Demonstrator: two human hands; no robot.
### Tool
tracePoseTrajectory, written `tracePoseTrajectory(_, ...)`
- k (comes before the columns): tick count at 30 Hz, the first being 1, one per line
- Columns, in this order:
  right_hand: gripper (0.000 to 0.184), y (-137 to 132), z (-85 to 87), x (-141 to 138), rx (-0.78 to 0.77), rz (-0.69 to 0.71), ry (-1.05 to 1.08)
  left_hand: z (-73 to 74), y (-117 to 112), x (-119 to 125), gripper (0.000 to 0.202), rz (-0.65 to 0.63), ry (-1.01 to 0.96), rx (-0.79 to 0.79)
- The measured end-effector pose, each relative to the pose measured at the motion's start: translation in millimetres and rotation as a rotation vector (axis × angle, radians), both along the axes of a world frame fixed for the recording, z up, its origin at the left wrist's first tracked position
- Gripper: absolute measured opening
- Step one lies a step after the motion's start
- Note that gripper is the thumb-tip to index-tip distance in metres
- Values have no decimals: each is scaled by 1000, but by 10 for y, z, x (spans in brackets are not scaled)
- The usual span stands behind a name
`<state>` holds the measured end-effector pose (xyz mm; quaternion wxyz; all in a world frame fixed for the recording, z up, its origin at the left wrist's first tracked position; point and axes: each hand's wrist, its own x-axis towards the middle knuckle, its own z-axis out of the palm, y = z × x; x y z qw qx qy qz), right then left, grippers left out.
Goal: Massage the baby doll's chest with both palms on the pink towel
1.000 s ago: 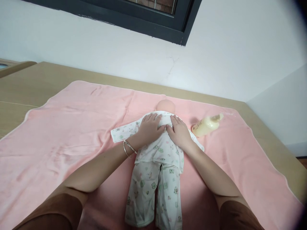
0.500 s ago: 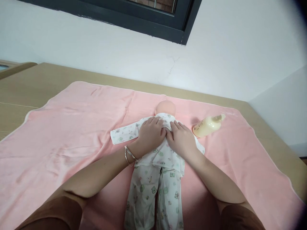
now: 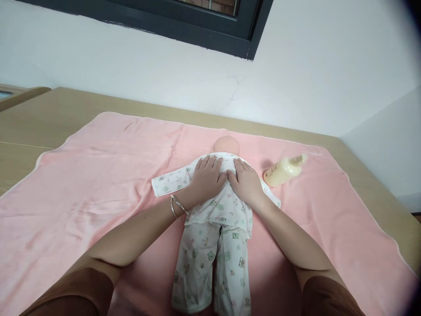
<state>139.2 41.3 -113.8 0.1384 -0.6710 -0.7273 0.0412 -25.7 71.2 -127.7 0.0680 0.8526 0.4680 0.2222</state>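
Observation:
A baby doll (image 3: 226,144) lies stretched out with its head toward the wall, dressed in a white patterned top (image 3: 223,210) and matching trousers (image 3: 197,259). Flat on the upper left of the top rests my left hand (image 3: 208,179), fingers spread toward the doll's head. My right hand (image 3: 246,181) lies likewise on the upper right. The two thumbs point toward each other over the middle of the top, with a small gap between. Neither hand grips anything. Most of the doll's body is hidden by clothes and hands.
A pale yellow pump bottle (image 3: 283,171) lies on its side just right of the doll. Under everything spreads a creased pink blanket (image 3: 131,149) on a wooden table (image 3: 79,103). Behind stands a white wall (image 3: 184,79) with a dark window frame (image 3: 210,37).
Both hands have slid slightly up toward the doll's shoulders and moved a little apart; the thumbs no longer meet. The cloth between them looks smoother.

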Motion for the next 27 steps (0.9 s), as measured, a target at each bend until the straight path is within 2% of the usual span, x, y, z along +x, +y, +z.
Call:
tracePoseTrajectory(7,63,41,-80,-8,-28,-34,66,-40,34,-8,49,-26,-62,45)
tracePoseTrajectory(12,58,31,-121,-78,11,-90,155,-114,95,8,48,-8,-109,40)
tracePoseTrajectory(17,56,-11,-120,-150,31,-88,144,-163,143,8,45,4,-157,30)
tracePoseTrajectory(22,58,-125,-84,-221,70,-22,158,-183,176,-17,44,16,-246,-16)
tracePoseTrajectory(27,57,-284,10,-272,206,255,175,-157,171,-40,44,-39,-538,-85)
